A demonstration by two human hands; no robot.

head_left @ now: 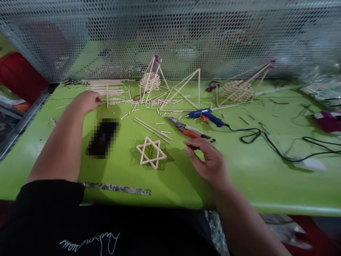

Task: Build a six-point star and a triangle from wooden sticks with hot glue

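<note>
My left hand (86,100) reaches far across the green table (266,177) to a pile of thin wooden sticks (105,90), and its fingertips pinch one upright stick (107,99). My right hand (206,160) hovers with fingers spread and holds nothing, just below the red-handled cutters (188,129). A six-pointed star of glued sticks (151,152) lies flat between my hands. A blue glue gun (207,116) lies beyond the cutters.
Stick pyramids stand at the back: one with a woven basket (151,80), an open frame (185,91), another basket (239,90). A black cord (266,140) trails right. A blurred dark object (102,138) lies left of the star. A perforated metal screen (170,35) closes the far edge.
</note>
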